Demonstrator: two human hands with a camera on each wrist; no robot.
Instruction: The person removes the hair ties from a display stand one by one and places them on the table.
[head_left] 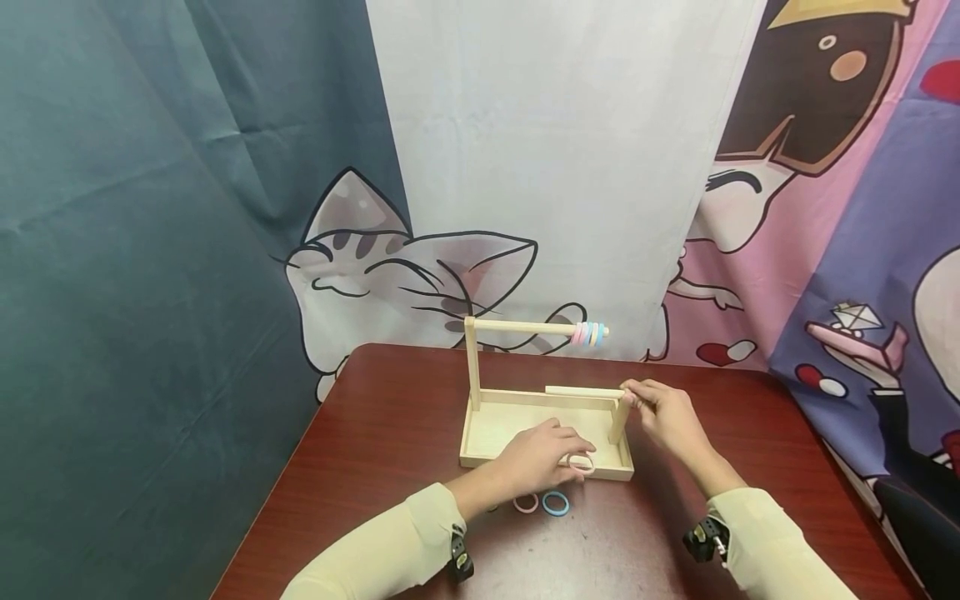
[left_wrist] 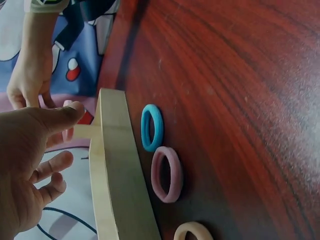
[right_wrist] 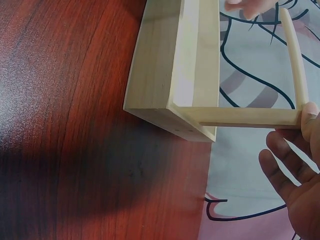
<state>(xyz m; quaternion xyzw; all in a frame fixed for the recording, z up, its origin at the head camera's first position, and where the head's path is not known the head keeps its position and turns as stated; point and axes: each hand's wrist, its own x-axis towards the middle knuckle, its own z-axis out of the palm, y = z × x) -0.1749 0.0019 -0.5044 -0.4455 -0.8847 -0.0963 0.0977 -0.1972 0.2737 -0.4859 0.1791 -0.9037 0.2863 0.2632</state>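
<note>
The wooden tray (head_left: 495, 458) sits mid-table, and its tall left post (head_left: 472, 362) carries a rod (head_left: 521, 327) overhead — a bar across any straight drop from above, with rings (head_left: 587, 334) bunched at its free right end. The short right post (head_left: 618, 419) and lower rod (head_left: 585, 391) close off the tray's right rear corner, where the right hand (head_left: 663, 414) sits. The left hand (head_left: 542, 457) fills the tray's front middle. Just before the front wall lie a blue ring (head_left: 556, 502) and a pink ring (head_left: 526, 502) — low clutter. Table (head_left: 375, 417) left of the tray lies open, as does the far right side.
</note>
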